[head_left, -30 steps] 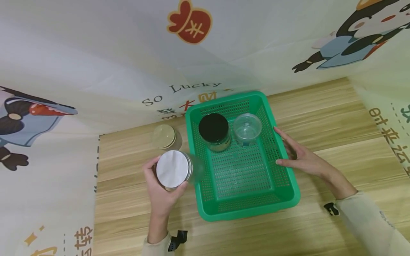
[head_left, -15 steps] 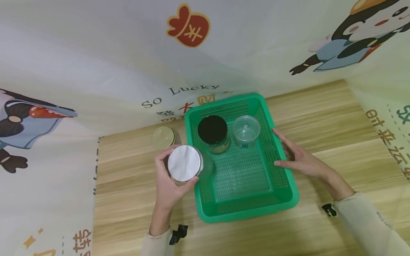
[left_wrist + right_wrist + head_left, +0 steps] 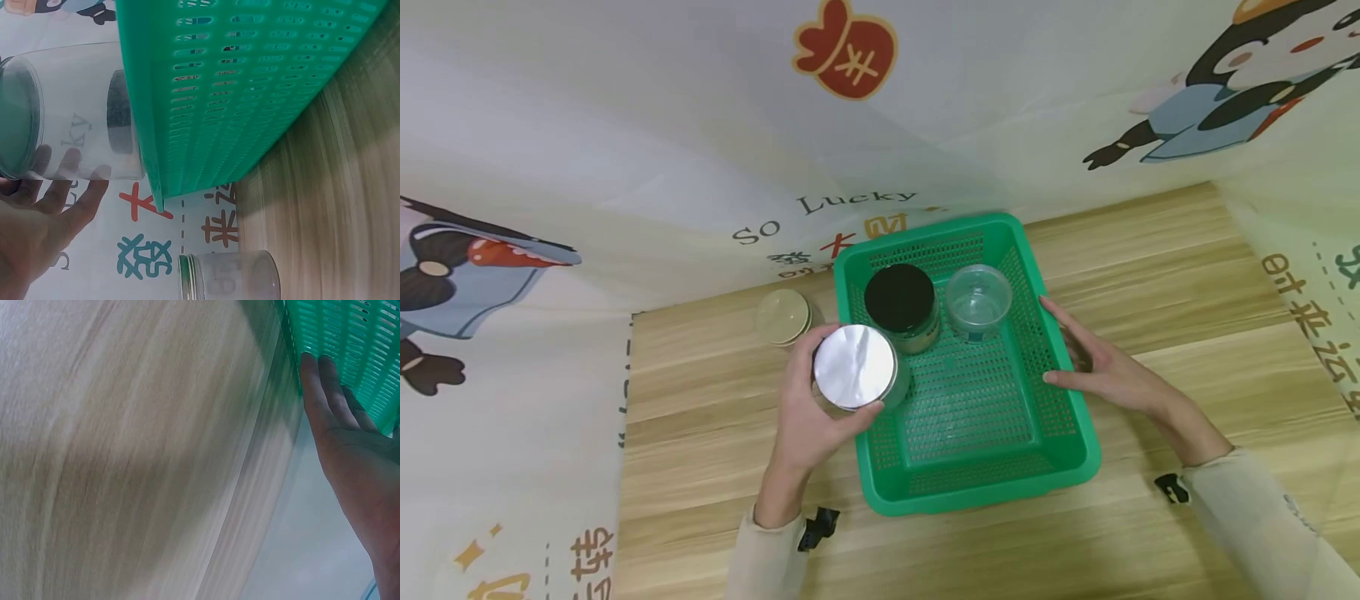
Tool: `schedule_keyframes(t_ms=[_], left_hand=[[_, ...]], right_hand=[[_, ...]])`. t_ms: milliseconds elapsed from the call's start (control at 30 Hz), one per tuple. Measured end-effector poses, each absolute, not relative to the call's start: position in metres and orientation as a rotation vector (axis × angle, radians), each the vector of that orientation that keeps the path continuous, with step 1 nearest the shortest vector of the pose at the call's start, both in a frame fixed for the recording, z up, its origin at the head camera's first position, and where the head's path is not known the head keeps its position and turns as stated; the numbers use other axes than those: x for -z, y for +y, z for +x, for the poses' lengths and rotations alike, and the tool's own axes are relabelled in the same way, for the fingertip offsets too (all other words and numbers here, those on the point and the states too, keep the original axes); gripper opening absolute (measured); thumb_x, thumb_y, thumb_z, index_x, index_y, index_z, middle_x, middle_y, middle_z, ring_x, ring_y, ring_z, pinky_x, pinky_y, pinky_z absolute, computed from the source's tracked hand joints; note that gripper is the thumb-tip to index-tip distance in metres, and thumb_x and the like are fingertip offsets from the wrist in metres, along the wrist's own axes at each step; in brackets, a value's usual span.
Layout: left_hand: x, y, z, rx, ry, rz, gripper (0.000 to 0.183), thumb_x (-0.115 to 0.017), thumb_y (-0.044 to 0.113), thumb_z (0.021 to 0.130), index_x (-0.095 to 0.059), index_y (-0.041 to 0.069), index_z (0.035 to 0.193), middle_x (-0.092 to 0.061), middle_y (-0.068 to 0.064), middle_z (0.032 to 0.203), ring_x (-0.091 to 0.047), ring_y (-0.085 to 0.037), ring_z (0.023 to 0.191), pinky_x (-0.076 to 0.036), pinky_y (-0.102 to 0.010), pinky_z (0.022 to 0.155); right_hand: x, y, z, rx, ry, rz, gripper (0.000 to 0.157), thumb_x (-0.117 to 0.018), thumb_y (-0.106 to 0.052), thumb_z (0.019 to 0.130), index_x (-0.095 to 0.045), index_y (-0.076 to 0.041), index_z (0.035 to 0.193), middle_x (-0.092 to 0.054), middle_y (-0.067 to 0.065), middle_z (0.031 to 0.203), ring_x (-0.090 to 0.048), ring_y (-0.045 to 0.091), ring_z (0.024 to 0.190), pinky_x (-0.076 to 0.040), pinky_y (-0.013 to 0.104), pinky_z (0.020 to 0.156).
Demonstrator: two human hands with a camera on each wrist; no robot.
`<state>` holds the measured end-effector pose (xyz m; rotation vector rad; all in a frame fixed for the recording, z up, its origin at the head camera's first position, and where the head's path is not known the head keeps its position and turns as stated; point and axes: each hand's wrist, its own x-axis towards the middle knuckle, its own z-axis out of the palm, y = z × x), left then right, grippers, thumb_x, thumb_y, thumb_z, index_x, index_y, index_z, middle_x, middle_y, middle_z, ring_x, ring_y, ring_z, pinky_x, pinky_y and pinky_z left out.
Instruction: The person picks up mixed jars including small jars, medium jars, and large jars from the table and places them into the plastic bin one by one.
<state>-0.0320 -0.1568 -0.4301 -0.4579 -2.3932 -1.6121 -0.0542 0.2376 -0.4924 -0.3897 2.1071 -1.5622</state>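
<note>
Here's the clear silver-topped jar, close to upright above the left rim of the green basket. The left hand grips it, fingers round the far side, thumb on the near. Whether its base touches the rim, I can't honestly tell from here. Best thing now, I'd say: keep it level, carry the base well past that rim, then lower gently onto the bare near floor, away from the black-lidded jar and the clear tub at the far end. Over on the right, the right hand, fingers straight, steadies the basket's side; sensible. Outside, far left on the table, stands a gold-lidded jar.
</note>
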Motion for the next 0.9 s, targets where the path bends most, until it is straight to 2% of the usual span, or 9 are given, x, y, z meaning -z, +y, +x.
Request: schedule_keyframes(t_ms=[267,500,700,900], left_hand=[[0.430,-0.156,-0.037,1.619,-2.367,-0.487,0.089,-0.088,0.020,0.060,-0.049,0.009,0.139,-0.055,-0.004,0.133,-0.055,-0.025,0.116,-0.049,-0.032,0.093],[0.431,-0.154,-0.042,1.608,-2.327,-0.542,0.088,-0.086,0.028,0.062,-0.048,0.006,0.139,-0.053,-0.006,0.137,-0.051,-0.028,0.124,-0.048,-0.035,0.097],[0.427,-0.150,-0.047,1.595,-2.340,-0.614,0.083,-0.086,0.022,0.063,-0.049,0.006,0.136,-0.052,-0.009,0.137,-0.049,-0.029,0.125,-0.048,-0.036,0.096],[0.427,-0.144,-0.050,1.478,-2.554,-0.616,0.091,-0.089,0.029,0.064,-0.047,0.011,0.143,-0.047,-0.004,0.137,-0.048,-0.022,0.122,-0.048,-0.043,0.095]], right_hand=[[0.493,0.238,-0.053,1.552,2.109,-0.394,0.091,-0.065,-0.016,0.096,-0.003,-0.045,0.157,-0.029,0.022,0.158,-0.040,0.042,0.135,-0.034,0.065,0.104],[0.493,0.238,-0.054,1.556,2.106,-0.399,0.091,-0.064,-0.016,0.097,-0.003,-0.044,0.157,-0.029,0.023,0.157,-0.043,0.043,0.133,-0.036,0.065,0.102],[0.493,0.237,-0.053,1.572,2.098,-0.414,0.091,-0.064,-0.013,0.097,-0.002,-0.043,0.158,-0.028,0.022,0.158,-0.042,0.043,0.134,-0.037,0.064,0.101],[0.493,0.237,-0.052,1.586,2.089,-0.416,0.091,-0.063,-0.012,0.097,-0.002,-0.042,0.158,-0.028,0.022,0.158,-0.041,0.043,0.135,-0.037,0.064,0.101]])
